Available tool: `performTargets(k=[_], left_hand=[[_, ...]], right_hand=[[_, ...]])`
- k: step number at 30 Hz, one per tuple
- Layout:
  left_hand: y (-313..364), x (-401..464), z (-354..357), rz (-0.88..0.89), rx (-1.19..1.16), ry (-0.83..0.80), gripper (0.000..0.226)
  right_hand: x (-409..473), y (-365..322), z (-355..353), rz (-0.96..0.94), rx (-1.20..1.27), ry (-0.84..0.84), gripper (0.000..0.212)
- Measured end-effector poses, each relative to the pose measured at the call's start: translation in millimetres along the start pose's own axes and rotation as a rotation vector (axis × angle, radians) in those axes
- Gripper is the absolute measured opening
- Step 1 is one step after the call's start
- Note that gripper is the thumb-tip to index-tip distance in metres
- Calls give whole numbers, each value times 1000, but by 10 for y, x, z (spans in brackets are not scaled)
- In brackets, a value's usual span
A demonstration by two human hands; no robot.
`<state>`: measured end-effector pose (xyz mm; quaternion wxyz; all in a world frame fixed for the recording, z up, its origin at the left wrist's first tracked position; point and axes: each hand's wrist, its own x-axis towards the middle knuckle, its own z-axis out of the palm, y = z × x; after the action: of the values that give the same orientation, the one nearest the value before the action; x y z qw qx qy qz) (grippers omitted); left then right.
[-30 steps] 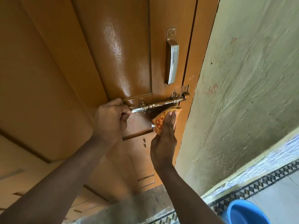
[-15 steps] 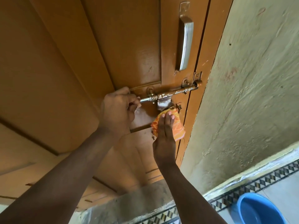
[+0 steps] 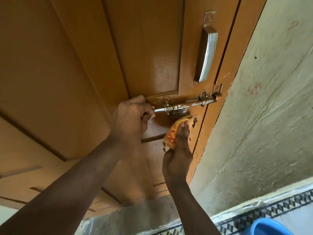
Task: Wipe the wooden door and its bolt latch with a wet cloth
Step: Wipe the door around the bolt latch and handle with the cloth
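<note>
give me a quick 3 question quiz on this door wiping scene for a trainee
1. True or false: the left hand grips the bolt's end.
2. The cloth lies: A) above the handle B) just below the bolt C) in the basin
3. Fill in: the right hand presses the cloth against the ____.
Key: 1 true; 2 B; 3 door

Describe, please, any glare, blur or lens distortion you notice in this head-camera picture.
Head view: a bright reflection streaks the metal door handle, and the bolt latch glints near the left hand. Head view: panel lines of the door splay and lean, which is wide-angle distortion. Head view: the right hand and cloth look slightly soft. Lighting is even, without hard shadows.
</note>
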<state>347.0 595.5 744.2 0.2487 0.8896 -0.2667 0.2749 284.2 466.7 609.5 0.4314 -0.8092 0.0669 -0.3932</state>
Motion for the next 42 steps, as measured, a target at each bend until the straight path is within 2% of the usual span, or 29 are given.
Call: performTargets(k=[2,3,9,12,15,18,23,27,29,32,33,34,36,37,39,42], left_hand=[[19,-15,3,2,-10,-1,13],[38,-22,5,4,-15,-1,14],[45,-5,-3,-23,13,-8,17],[71,4,-39,-68,-4,-66,20],[155,0,-82,-160,-29,-124,15],[271,-1,-125,-315,-82,-142,25],[402,43,-184,-477,-102,-103,41],[502,60,-285,-523,-101,-131,30],[606,-8,-380,-577,-39,-96,25],[947,-245,-596,-702,-69,-2,24],[1086,-358,-657,-818,-141,-23,21],[1218,-449,-705,-993,-305,-63,30],[1459,-626,-848,-1389,-749,-207,53],[1543,-708,-929,-1513,-950,-299,62],[1665,-880,-1062,-1584,-1242,-349,68],[1789,-1105,-1200,-1521,-1321,-324,54]], right_hand=[[150,-188,-94,-26,57,131,68],[235,-238,-93,-58,61,136,65],[147,-15,-49,-99,-176,-202,92],[16,130,-233,-33,-181,-355,82],[84,77,-528,225,-101,-447,62],[127,-79,-864,257,-73,-525,61],[79,-236,-1142,326,16,-504,63],[146,-335,-1303,341,21,-486,54],[179,-505,-1415,295,35,-497,58],[179,-814,-1643,206,104,-534,70],[164,-914,-1722,160,116,-546,71],[151,-992,-1786,105,121,-555,70],[112,-1138,-1917,-2,110,-575,65],[90,-1204,-1977,-53,99,-594,62],[29,-1271,-2067,-134,62,-655,60],[-130,-1311,-2160,-221,-21,-702,57]])
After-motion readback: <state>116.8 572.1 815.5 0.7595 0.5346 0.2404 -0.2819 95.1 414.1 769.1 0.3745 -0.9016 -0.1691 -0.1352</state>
